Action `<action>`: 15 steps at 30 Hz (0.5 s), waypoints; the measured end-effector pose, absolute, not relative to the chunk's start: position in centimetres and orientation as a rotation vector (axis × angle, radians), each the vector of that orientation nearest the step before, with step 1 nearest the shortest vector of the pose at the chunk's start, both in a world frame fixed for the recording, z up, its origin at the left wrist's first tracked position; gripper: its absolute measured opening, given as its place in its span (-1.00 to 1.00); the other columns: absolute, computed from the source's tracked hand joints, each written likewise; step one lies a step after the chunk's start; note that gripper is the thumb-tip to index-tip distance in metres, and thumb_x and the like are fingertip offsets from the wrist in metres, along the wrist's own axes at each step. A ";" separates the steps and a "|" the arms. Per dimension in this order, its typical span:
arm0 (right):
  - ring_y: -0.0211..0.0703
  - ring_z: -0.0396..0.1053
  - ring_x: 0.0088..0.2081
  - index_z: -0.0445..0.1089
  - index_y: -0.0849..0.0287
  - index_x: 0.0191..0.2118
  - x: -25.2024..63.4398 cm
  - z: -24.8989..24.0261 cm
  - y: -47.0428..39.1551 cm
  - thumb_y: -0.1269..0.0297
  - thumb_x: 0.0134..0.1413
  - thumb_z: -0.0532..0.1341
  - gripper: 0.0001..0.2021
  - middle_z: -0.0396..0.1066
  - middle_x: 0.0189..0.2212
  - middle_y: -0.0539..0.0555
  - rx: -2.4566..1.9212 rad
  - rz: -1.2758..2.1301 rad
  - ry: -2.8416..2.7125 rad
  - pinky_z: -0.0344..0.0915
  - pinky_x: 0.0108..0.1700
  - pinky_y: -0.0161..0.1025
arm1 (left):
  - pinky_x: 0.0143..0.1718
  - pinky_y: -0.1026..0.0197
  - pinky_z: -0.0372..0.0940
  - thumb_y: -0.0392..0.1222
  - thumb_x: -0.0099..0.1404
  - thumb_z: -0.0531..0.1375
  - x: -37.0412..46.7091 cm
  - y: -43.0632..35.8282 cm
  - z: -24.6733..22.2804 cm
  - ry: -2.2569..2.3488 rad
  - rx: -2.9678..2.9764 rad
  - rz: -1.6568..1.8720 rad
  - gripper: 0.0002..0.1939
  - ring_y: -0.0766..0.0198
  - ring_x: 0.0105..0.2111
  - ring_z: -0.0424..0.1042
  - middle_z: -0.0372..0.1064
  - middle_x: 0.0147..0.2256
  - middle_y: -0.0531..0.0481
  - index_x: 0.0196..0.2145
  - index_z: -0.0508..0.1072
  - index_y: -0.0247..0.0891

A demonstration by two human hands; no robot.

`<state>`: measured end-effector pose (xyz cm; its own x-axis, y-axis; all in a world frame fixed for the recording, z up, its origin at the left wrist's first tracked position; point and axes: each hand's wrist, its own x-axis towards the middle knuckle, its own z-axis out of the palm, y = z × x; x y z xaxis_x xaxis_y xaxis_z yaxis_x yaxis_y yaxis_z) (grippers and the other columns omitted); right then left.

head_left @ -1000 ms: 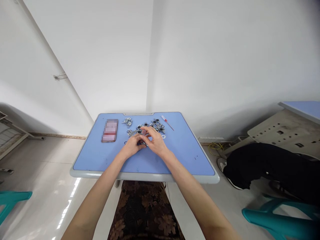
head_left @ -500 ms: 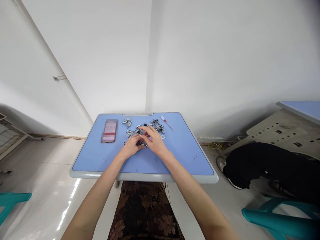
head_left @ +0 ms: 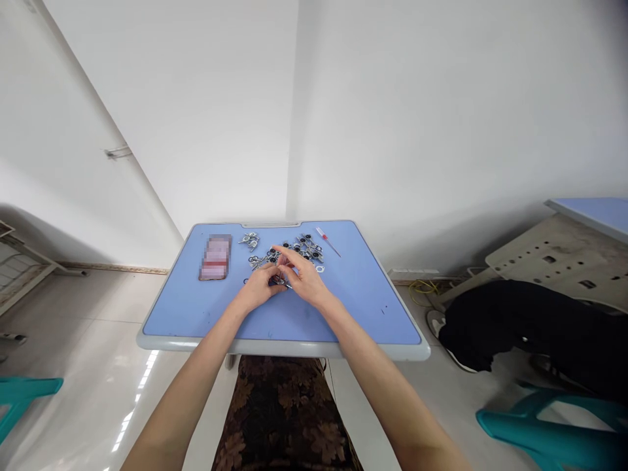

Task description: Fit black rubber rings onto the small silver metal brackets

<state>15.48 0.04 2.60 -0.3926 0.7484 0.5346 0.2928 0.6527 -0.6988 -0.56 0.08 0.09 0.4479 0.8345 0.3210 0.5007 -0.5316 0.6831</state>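
My left hand (head_left: 261, 286) and my right hand (head_left: 303, 277) meet over the middle of the blue table (head_left: 186, 314). Curled fingers of my left hand grip a small shiny metal part (head_left: 281, 282), mostly hidden between the hands. My right hand has its thumb and fingers bent at the same part, with the index finger stretched out above it. Just beyond the fingers lies a pile of small metal parts with black round pieces (head_left: 309, 247). A smaller cluster of silver metal parts (head_left: 250, 241) sits to its left.
A phone-like flat object (head_left: 215, 258), blurred on its face, lies at the table's left. A screwdriver (head_left: 328, 241) with a red and clear handle rests at the back right. At the right are a person's dark-clothed leg (head_left: 500, 320) and a teal stool (head_left: 549, 425).
My right hand's index finger has straightened and lifted a little over the part. My left hand stays in nearly the same place.
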 end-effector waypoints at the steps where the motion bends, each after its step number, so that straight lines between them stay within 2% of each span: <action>1: -0.12 0.34 -0.13 0.17 0.05 0.19 15.5 2.6 0.0 0.46 0.15 0.00 -0.52 0.36 -0.13 0.11 -0.817 0.646 -1.967 0.35 -0.06 -0.09 | -0.22 0.14 0.28 -0.28 0.14 0.27 -0.6 0.1 0.1 1.104 2.203 0.892 -0.75 0.18 -0.27 0.35 0.36 -0.28 -0.05 -0.18 0.44 -0.27; 4: -0.12 0.35 -0.11 0.15 0.08 0.19 15.5 2.7 -0.1 0.46 0.12 0.02 -0.50 0.34 -0.03 0.13 -0.848 0.658 -1.967 0.33 -0.04 -0.08 | -0.16 0.09 0.28 -0.26 0.15 0.26 -0.6 0.1 0.1 1.067 2.195 0.905 -0.62 0.14 -0.20 0.36 0.38 -0.20 -0.08 -0.05 0.39 -0.22; 6: -0.13 0.37 -0.15 0.16 0.09 0.18 15.5 2.7 -0.2 0.44 0.11 0.03 -0.52 0.36 -0.05 0.13 -0.854 0.683 -1.958 0.35 -0.07 -0.10 | -0.13 0.08 0.28 -0.26 0.16 0.26 -0.6 0.1 0.1 1.059 2.195 0.907 -0.60 0.13 -0.18 0.36 0.38 -0.18 -0.10 -0.03 0.38 -0.22; 11: -0.16 0.38 -0.24 0.11 0.10 0.18 15.8 2.9 -0.1 0.41 0.15 0.03 -0.54 0.41 -0.24 0.07 -0.845 0.728 -1.859 0.36 -0.16 -0.15 | -0.22 0.14 0.29 -0.30 0.12 0.27 -0.6 -0.2 0.6 1.114 2.187 0.889 -0.86 0.19 -0.27 0.35 0.36 -0.27 -0.04 -0.30 0.44 -0.26; 15: -0.17 0.38 -0.29 0.19 0.14 0.09 16.2 3.0 0.3 0.40 0.14 0.05 -0.63 0.38 -0.33 0.05 -0.864 0.667 -1.772 0.34 -0.19 -0.16 | -0.27 0.19 0.29 -0.33 0.09 0.28 -0.5 -0.4 0.8 1.137 2.163 0.891 -0.88 0.25 -0.34 0.33 0.32 -0.33 0.02 -0.36 0.42 -0.26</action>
